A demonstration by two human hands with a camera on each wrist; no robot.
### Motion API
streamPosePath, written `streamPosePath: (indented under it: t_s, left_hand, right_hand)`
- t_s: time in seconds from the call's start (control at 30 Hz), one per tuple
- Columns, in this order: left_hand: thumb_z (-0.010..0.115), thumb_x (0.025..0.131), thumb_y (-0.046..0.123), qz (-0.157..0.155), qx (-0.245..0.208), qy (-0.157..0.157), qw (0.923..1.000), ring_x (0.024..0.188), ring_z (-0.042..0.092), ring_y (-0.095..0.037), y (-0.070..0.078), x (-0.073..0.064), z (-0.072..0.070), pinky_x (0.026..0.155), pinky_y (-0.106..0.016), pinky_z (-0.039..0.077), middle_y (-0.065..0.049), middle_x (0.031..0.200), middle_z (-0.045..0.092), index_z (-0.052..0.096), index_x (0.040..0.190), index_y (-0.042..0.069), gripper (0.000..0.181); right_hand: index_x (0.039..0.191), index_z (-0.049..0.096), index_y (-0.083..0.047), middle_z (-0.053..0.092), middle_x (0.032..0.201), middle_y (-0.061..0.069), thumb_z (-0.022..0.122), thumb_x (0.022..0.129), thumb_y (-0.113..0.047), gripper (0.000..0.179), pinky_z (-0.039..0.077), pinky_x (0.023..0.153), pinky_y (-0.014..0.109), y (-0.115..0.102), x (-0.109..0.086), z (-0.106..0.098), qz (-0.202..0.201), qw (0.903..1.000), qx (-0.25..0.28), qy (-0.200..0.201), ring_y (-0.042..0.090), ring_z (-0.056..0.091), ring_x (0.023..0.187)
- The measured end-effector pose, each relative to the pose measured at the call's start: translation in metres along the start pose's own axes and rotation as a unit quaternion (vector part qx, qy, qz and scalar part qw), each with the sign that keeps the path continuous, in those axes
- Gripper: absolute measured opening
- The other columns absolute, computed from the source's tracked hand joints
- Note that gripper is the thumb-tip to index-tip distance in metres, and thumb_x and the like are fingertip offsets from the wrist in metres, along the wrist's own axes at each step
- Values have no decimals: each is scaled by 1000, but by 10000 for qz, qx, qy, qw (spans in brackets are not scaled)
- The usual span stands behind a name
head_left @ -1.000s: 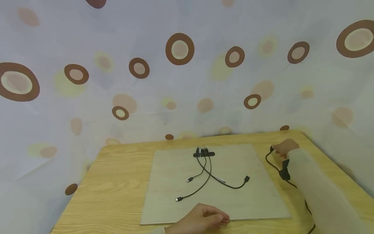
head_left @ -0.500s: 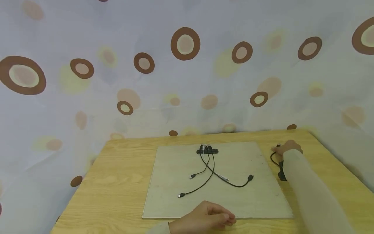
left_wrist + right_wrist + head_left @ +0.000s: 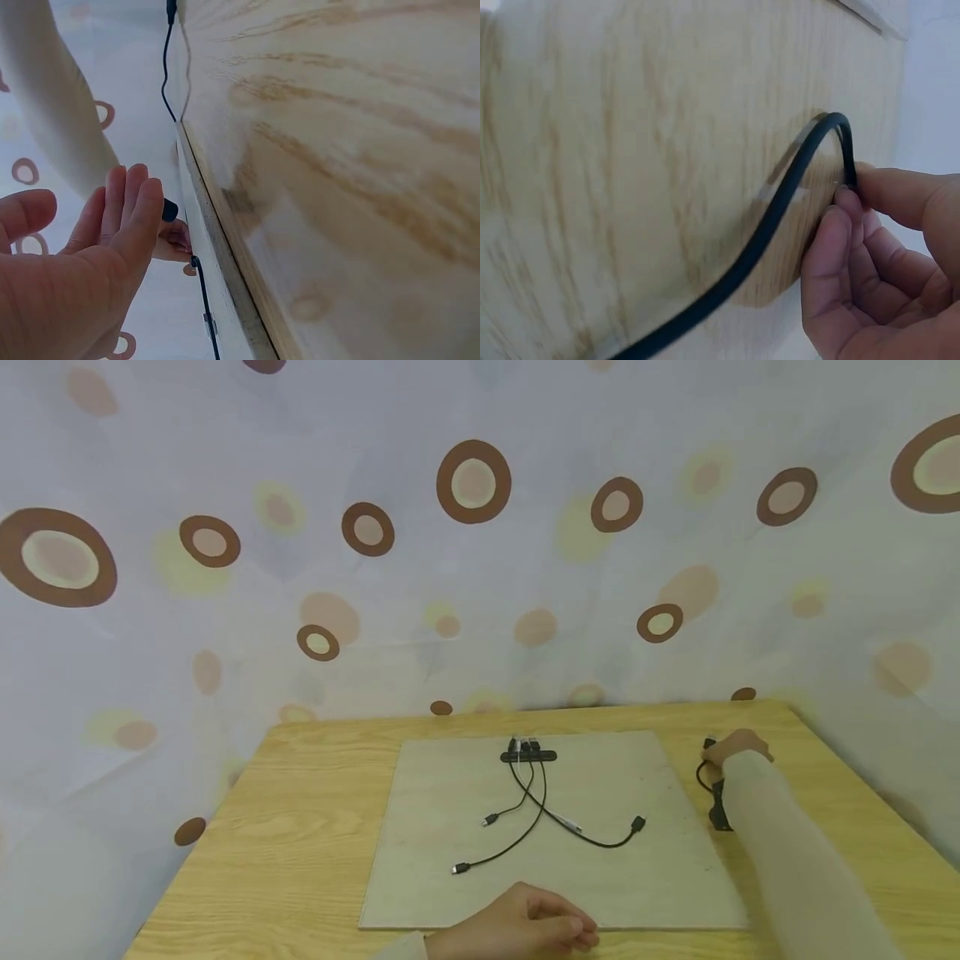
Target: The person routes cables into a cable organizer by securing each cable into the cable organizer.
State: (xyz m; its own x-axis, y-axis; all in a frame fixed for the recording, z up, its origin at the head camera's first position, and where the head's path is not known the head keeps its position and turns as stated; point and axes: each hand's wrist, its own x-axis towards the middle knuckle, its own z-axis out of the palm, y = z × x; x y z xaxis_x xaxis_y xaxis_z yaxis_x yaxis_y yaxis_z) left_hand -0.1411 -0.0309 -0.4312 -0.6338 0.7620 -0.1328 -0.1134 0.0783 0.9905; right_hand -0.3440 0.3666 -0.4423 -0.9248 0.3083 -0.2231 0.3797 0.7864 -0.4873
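Note:
My right hand (image 3: 741,747) is over the far right of the table and pinches a black cable (image 3: 761,229) between thumb and fingers. The cable's plug (image 3: 709,742) shows at the fingertips in the head view. From the hand the cable loops down and goes out of sight behind the right sleeve (image 3: 783,835). My left hand (image 3: 517,922) lies palm inward at the front edge of the pale board (image 3: 420,893), fingers loosely bent, holding nothing. In the left wrist view its fingers (image 3: 139,217) stand relaxed beside the board's edge.
A black cable holder (image 3: 551,756) sits at the back of the board with several cable heads in it. Black cables with plugs (image 3: 460,868), (image 3: 638,824) and a white plug (image 3: 572,824) lie across the board. A spotted cloth (image 3: 405,610) hangs behind the wooden table (image 3: 247,852).
My right forearm has swung left, so its sleeve now covers the cable's trailing part. The plug shows more clearly beyond the fingers. My left hand stays at the board's front edge.

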Motion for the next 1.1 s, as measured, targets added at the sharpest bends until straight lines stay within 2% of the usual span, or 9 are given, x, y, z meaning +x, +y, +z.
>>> streamPosePath:
  t_s: [0.27,0.43,0.57,0.63,0.8,0.87,1.0,1.03,1.1]
  left_hand:
    - [49,101,17,71,76,-110,9999,102,65,-12,-1,-2,-2,87,-26,53,-22,113,67,63,118,-8,33]
    - [49,101,15,130,56,-58,9999,104,66,-17,1,-6,-5,89,-28,53,-26,113,65,63,116,-9,32]
    - [50,100,16,106,39,-51,9999,102,66,-14,1,-7,-7,89,-28,53,-24,112,66,63,116,-9,32]
    - [50,100,16,87,103,-29,9999,101,66,-13,-1,-8,-8,89,-28,53,-21,111,67,64,115,-8,32]
    - [50,100,16,141,63,-28,9999,100,66,-12,-3,-10,-11,88,-27,53,-22,111,67,63,115,-10,33]
    - [50,100,17,149,-101,-44,9998,100,65,-12,-2,-11,-12,89,-29,53,-25,112,66,62,116,-11,34]
    - [51,100,16,128,-264,12,9996,104,66,-21,-2,-13,-13,91,-34,53,-28,113,64,61,117,-13,35]
    - [51,100,16,139,-253,50,9996,104,66,-23,-2,-13,-14,91,-34,53,-28,112,65,61,116,-13,34]
    - [51,100,16,160,-228,126,9995,105,65,-27,-1,-13,-15,90,-35,53,-27,112,65,62,116,-12,34]
  right_hand:
    - [101,56,21,58,87,31,57,85,-29,53,49,52,33,0,-4,2,9,9999,109,56,29,56,67]
    - [105,53,23,60,88,32,56,86,-28,54,51,52,34,0,-10,-1,-149,9998,97,17,30,59,68]
    - [107,52,25,62,82,29,55,87,-28,57,53,54,36,5,-14,-4,-218,9995,190,-125,32,60,69]
    - [112,49,26,60,90,34,54,87,-32,63,53,57,37,11,-12,-5,-283,9992,158,-219,37,61,77]
    - [90,62,18,63,64,17,51,87,-32,51,48,49,32,11,-16,-9,-594,9967,556,-38,24,57,56]
    - [74,65,7,56,51,2,51,87,-31,43,44,45,29,6,-24,-14,-700,9941,823,120,15,49,47]
    - [72,69,-6,60,57,-4,52,91,-31,36,45,52,25,-4,-40,-31,-683,9824,1737,-96,14,55,54]
    - [73,69,-9,62,59,-5,51,93,-30,35,48,55,23,-7,-45,-36,-720,9754,2067,-250,12,58,56]
    - [74,70,-13,64,63,-7,50,97,-26,32,51,60,20,-16,-57,-45,-691,9509,2950,-630,8,62,60]
